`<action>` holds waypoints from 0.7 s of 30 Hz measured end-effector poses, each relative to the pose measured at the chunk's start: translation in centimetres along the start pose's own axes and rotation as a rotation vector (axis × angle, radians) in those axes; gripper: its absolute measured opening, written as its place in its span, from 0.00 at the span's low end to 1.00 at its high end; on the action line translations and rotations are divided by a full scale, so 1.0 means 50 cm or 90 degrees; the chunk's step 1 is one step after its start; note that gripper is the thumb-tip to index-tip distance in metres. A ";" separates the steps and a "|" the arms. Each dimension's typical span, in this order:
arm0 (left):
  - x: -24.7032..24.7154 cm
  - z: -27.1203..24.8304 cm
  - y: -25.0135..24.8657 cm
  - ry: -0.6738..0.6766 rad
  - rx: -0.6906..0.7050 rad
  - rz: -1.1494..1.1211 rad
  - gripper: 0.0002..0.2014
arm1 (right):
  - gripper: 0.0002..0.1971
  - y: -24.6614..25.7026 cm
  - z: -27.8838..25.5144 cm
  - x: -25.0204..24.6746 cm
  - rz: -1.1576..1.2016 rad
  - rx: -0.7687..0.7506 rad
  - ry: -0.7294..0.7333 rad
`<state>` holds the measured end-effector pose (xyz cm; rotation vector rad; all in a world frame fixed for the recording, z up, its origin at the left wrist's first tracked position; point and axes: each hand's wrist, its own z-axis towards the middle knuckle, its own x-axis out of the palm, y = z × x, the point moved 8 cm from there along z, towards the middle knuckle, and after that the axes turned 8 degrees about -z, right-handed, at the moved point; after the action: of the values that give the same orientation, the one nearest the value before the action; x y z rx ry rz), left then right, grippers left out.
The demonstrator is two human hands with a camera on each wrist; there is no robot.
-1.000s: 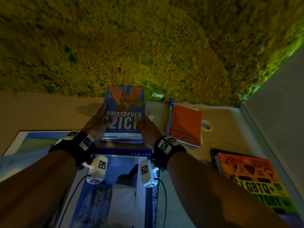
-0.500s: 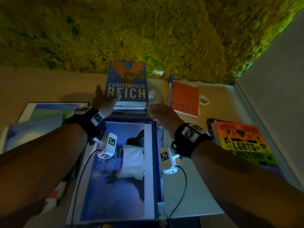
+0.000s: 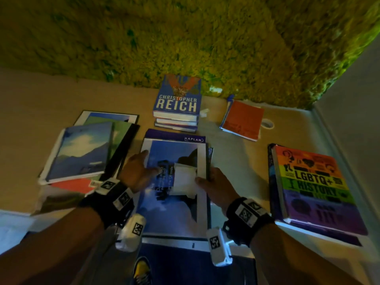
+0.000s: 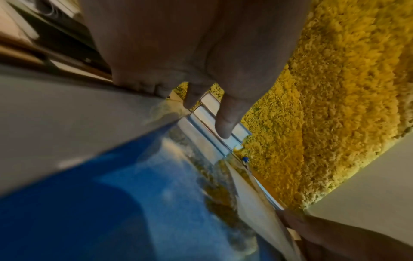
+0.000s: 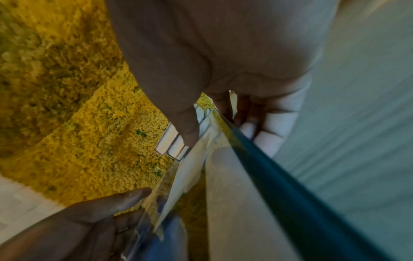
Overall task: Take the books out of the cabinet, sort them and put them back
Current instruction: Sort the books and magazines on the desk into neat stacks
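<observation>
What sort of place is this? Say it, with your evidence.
Probably a lounge or reading corner, not a workshop. Books lie sorted in stacks on a pale floor, such as the Reich stack and the LGBTQ+ book. A mossy green wall stands behind them.

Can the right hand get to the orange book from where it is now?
Probably yes. The orange book lies alone on the floor, nothing on it, forward of the right hand. But that hand grips the big blue book's edge, so it must let go first.
</observation>
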<state>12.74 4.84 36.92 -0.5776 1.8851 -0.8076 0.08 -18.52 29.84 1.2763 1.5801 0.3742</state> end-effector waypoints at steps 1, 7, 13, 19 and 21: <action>0.010 -0.013 -0.011 -0.010 0.012 0.024 0.33 | 0.34 -0.016 0.005 0.001 0.017 0.002 -0.004; 0.058 -0.083 0.005 -0.022 0.025 0.180 0.43 | 0.03 0.001 -0.093 -0.068 0.120 0.068 -0.067; 0.068 -0.107 0.030 0.020 0.089 0.252 0.57 | 0.08 -0.049 -0.115 -0.128 0.319 0.121 -0.129; 0.067 -0.117 0.017 0.080 0.070 0.226 0.50 | 0.10 0.017 -0.105 -0.106 0.316 0.092 -0.061; 0.057 -0.112 0.028 0.091 0.048 0.200 0.41 | 0.08 0.045 -0.098 -0.103 0.321 0.084 -0.060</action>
<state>6.38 5.39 35.94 -0.1722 2.0009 -0.7224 -3.29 -20.37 36.22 1.7700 1.2057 0.5197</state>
